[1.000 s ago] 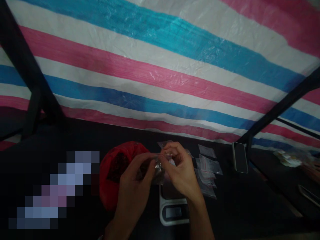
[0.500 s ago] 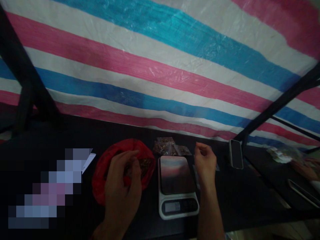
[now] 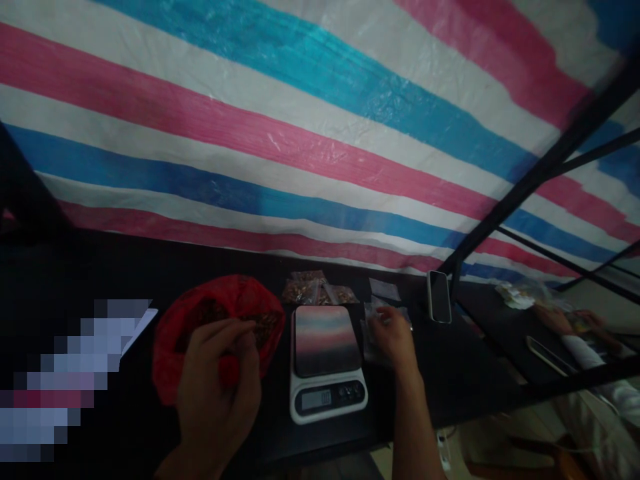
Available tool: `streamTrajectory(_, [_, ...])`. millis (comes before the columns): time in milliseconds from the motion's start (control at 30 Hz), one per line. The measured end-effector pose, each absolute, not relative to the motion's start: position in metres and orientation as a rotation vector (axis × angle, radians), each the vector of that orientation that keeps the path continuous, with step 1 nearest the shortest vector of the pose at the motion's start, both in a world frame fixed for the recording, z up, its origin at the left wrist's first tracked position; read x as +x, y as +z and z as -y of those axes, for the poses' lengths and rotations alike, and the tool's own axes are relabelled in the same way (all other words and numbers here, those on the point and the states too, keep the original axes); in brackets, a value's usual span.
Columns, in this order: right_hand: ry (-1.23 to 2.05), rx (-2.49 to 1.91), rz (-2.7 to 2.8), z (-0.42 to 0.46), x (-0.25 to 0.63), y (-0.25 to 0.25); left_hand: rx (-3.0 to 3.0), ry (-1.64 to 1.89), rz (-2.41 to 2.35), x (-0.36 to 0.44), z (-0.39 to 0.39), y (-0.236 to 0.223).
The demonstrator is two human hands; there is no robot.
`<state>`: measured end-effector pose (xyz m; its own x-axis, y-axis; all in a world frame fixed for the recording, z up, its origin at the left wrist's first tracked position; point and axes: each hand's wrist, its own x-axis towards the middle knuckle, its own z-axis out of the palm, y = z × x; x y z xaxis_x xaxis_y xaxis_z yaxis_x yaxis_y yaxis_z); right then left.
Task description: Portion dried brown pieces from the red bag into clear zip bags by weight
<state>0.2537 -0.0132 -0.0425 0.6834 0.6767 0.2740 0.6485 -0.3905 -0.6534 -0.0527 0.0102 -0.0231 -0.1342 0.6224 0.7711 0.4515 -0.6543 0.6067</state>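
My left hand [image 3: 217, 380] hovers over the near side of a red plastic bag [image 3: 167, 360], thumb and forefinger tips together; what they hold, if anything, is hidden. Inside the bag lie small brown dried pieces [image 3: 267, 327]. Right of it stands a white kitchen scale [image 3: 327, 410] with a bare dark plate and a lit display. My right hand [image 3: 395, 337] is closed at the fingertips on one of the small clear plastic bags [image 3: 371, 347] beside the scale. Another flat clear bag [image 3: 385, 289] lies just beyond. Several filled bags [image 3: 313, 290] are heaped behind the scale.
A phone [image 3: 439, 297] leans at the back right by a black frame post [image 3: 455, 270]. Striped sheeting [image 3: 300, 153] hangs behind the black table [image 3: 320, 453]. At far right another person's hands [image 3: 555, 320] work near clear plastic and a second phone [image 3: 550, 355]. A pixelated patch covers the left.
The view has swung right, so the table things sit further left. My right hand has come back nearer onto the clear bags, uncovering the flat bag behind. My left thumb and forefinger have closed together.
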Motion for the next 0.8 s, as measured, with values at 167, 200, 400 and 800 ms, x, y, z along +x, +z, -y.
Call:
streamTrajectory(167, [0.063,-2.112,0.915,0.021,0.258,-0.038,2.004,1.908,-1.139,-0.048,-0.008,-0.025])
streamTrajectory(200, [0.057,-2.099,0.891,0.022,0.259,-0.035,2.009,1.918,-1.123,-0.047,-0.009,-0.026])
streamTrajectory(400, [0.199,-1.826,1.0,0.021,0.227,0.006,2.116,1.886,-1.015,-0.039,-0.002,-0.034])
streamTrajectory(800, [0.596,-1.378,1.683,0.013,0.085,0.043,1.983,1.623,-0.894,-0.048,-0.007,-0.039])
